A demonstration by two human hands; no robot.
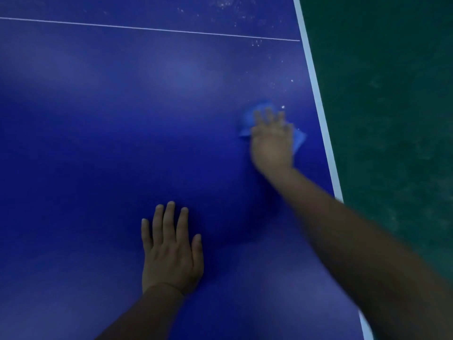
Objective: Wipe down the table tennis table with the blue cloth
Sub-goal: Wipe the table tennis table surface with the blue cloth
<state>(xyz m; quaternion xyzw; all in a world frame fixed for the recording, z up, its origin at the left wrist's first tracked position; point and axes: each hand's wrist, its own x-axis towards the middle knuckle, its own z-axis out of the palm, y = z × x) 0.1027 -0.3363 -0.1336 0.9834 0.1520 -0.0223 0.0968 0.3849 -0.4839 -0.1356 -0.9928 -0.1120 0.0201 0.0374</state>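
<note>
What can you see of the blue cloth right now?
The small light-blue soft cloth lies crumpled flat on the dark blue table tennis table, near its white right edge stripe. The right hand presses on it with spread fingers, hiding its middle; corners show beyond the fingers and at both sides. It is motion-blurred. White specks lie just beyond it.

Dim, soft overhead glare — right hand (272, 141) motion-blurred.

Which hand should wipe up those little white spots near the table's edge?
The right hand. It already presses the blue cloth flat, right beside the white specks by the white edge line. The left hand rests bare on the table, farther away.
</note>
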